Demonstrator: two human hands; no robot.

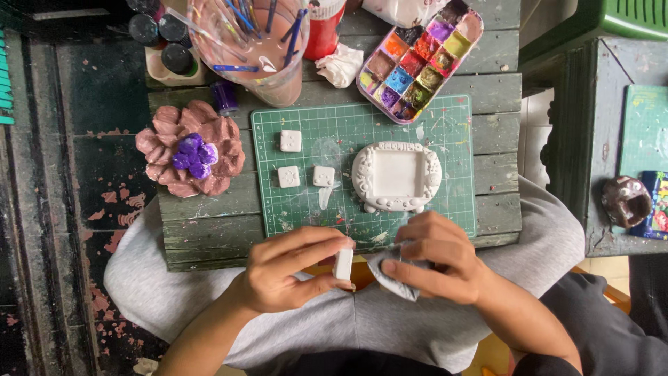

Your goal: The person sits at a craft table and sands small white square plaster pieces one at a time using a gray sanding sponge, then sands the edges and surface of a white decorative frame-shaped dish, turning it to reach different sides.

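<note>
A worn green wooden counter point(487, 150) carries a green cutting mat point(445, 209). Below the mat, a small white clay block point(343, 264) is pinched by the left hand point(282, 271); grey sandpaper point(390, 275) is gripped by the right hand point(435, 261). A white clay frame point(396, 176) lies on the mat.

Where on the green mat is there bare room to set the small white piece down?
The cutting mat is bare right of the white frame and along its near edge. The left part is crowded with three small white squares; paint palette borders the far edge.

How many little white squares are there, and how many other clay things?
Small white squares on the green mat: 3
Small white square held in the left hand: 1
White clay frame: 1
Pink and purple clay flower: 1
Total: 6
</note>
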